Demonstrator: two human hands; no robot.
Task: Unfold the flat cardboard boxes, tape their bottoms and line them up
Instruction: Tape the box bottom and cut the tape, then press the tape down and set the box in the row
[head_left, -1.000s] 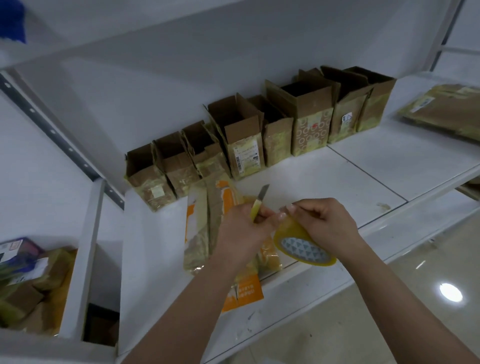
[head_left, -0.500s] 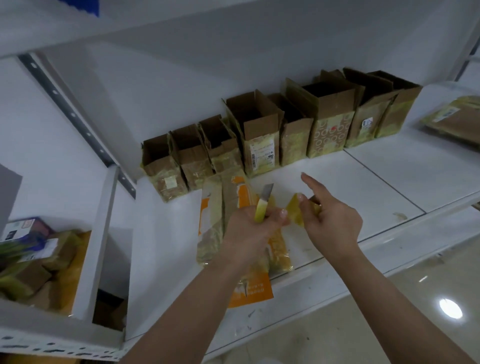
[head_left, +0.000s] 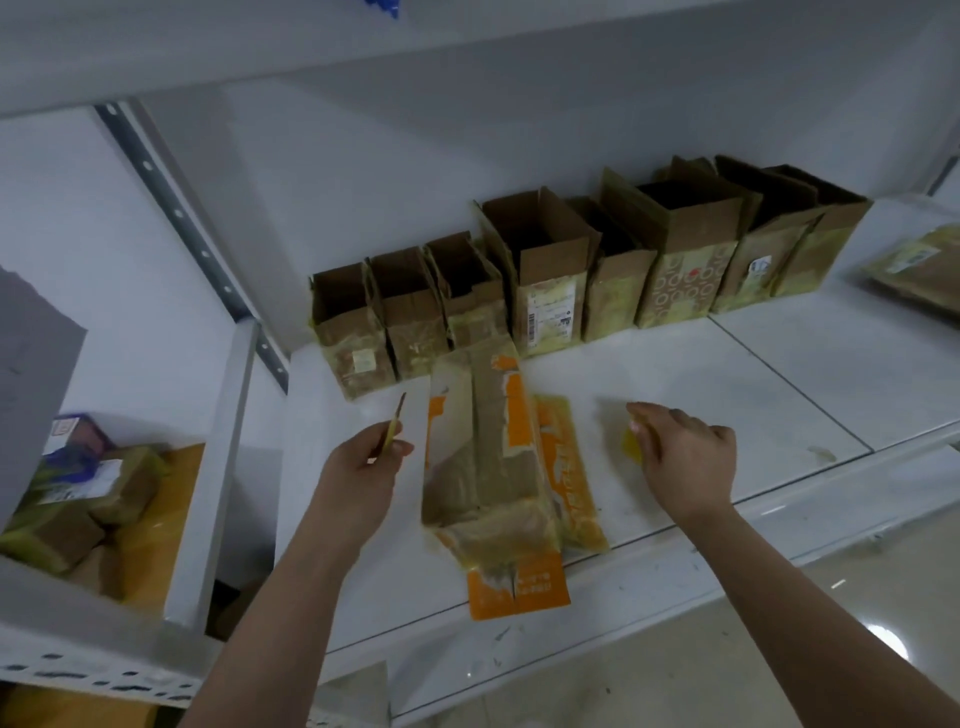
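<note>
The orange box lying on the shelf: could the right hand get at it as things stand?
Probably yes. The orange box lies in the open between the hands, with bare shelf between it and the right hand. But that hand is closed on the yellow tape roll, which it would likely have to set down first.

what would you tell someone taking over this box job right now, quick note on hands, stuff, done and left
Left hand: shut on a small knife, blade up, left of the flat boxes.
Right hand: resting on the shelf, fingers over the yellow tape roll, which is mostly hidden.
Flat boxes: a stack of orange and brown ones lying between the hands, overhanging the shelf's front edge, not yet unfolded.
Done: eight open boxes stand in a row along the back wall.
Left: unfold the flat ones, tape their bottoms, add them to the row. More flat cardboard lies at far right.
</note>
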